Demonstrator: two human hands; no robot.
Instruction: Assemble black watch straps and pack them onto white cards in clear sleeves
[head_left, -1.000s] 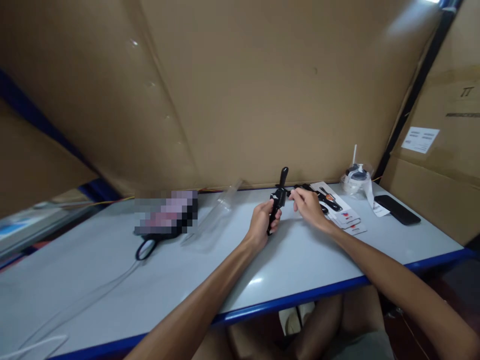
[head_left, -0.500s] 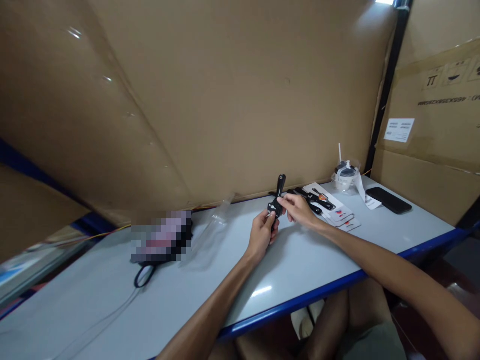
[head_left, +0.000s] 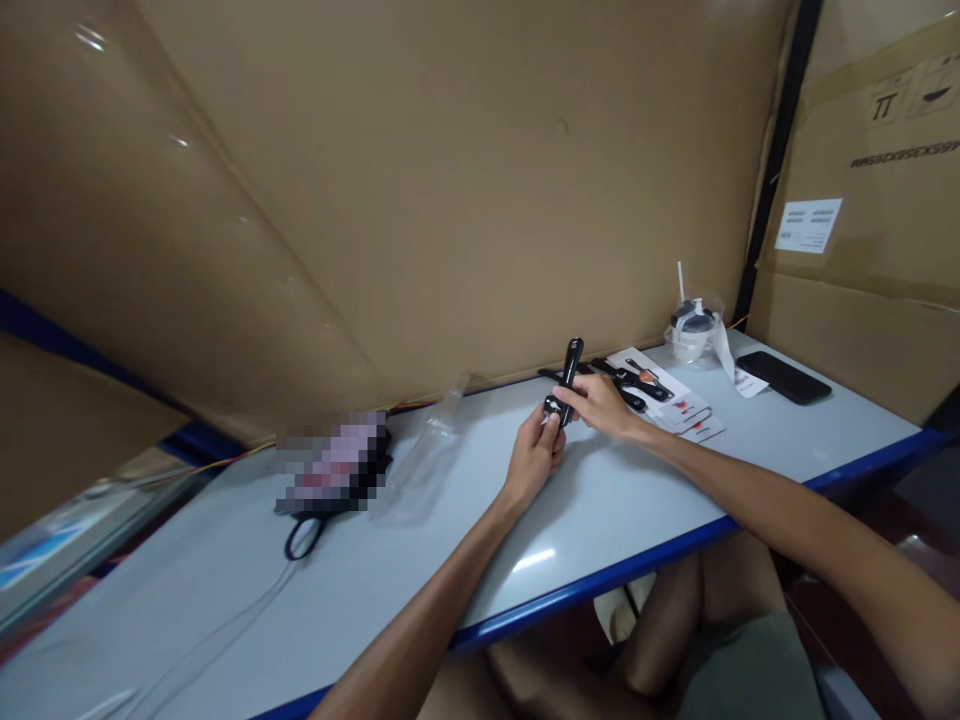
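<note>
A black long-handled hand tool (head_left: pixel 574 360), its exact kind not clear, is held up above the table with its handle pointing upward. The fingers of my left hand (head_left: pixel 531 455) are closed on its lower end, near a small shiny part. From the other side, my right hand (head_left: pixel 602 405) pinches the same tool around its middle. Just beyond my right hand lie more black tools (head_left: pixel 628 390) of similar look. White printed cards (head_left: pixel 675 405) rest beside them, the top one picturing such a tool.
On the left, a dark pouch (head_left: pixel 341 490) with a loop sits beside a clear plastic bag (head_left: pixel 424 450). A wrapped cup with a straw (head_left: pixel 691 330) and a black phone (head_left: pixel 784 377) are at the right. Cardboard (head_left: pixel 480 200) walls the table's back.
The black tool has turned slightly in my hands, its handle leaning more to the right. Both hands still hold it. The camera view has shifted a little.
</note>
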